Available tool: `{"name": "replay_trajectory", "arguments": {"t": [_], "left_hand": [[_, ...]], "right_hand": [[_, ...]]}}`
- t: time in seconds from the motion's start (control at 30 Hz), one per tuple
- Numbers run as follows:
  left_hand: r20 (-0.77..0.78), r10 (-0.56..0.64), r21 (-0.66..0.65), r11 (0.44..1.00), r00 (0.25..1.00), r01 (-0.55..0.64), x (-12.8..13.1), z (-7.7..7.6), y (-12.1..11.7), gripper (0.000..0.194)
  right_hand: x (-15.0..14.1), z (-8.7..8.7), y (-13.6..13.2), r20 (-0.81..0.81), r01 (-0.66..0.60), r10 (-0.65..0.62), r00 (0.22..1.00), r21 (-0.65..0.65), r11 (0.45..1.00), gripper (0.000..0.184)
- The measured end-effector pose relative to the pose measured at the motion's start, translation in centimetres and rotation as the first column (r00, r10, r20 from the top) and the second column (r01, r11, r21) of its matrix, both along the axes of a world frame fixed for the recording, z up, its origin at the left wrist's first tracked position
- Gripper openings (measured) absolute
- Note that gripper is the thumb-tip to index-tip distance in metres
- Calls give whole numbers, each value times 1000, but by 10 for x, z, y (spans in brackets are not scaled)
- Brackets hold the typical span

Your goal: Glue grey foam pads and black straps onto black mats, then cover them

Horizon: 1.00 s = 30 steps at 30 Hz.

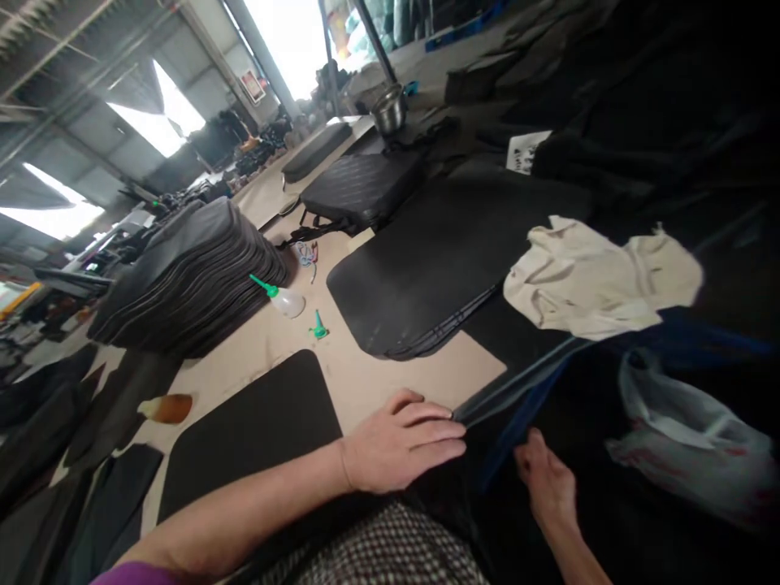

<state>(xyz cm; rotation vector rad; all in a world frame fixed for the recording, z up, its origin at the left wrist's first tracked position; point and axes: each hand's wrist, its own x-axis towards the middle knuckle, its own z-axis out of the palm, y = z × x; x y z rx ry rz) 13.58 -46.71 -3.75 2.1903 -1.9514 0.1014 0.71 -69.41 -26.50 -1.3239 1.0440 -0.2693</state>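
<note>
Sitting on the tan table point(231, 374) is a black pile point(414, 268). A white cloth point(597, 280) is lying to its right. The left hand point(402, 447) is holding its fingers straight and open. The right hand point(548, 479) is showing bent fingers; I can't tell if it's gripping. A grey strip point(517, 379) is running from the left fingertips; a blue strip point(521, 426) is lying just beside the right hand.

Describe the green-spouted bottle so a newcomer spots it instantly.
Find the tall dark stack on the tan table. The bottle is just off its lower right edge in view. Its whitish body sets it apart from the small all-green piece beside it.
</note>
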Motion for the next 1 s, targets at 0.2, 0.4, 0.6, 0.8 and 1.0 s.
{"name": "replay_trajectory", "arguments": {"t": [0.2, 0.4, 0.6, 0.8, 1.0], "left_hand": [[323, 38, -131, 991, 946, 5, -12, -6, 11, 39], [374, 139, -227, 972, 917, -55, -46, 20, 25, 31], [23, 329, -366, 881, 944, -298, -90, 54, 108, 30], [-323, 584, -343, 661, 744, -668, -136, 47, 216, 37], [-627, 675, -280, 270, 389, -921, -159, 32, 298, 27]], "right_hand": [[-31, 87, 14, 226, 116, -71, 971, -192, 974, 52], [19, 219, 50, 429, -148, 367, 825, -463, 874, 51], [126, 280, 122, 0, -561, 862, 507, -760, 329, 34], [218, 287, 191, -494, -634, 693, 525, -770, -69, 38], [276, 271, 219, -723, -733, 499, 477, -641, -228, 84]]}}
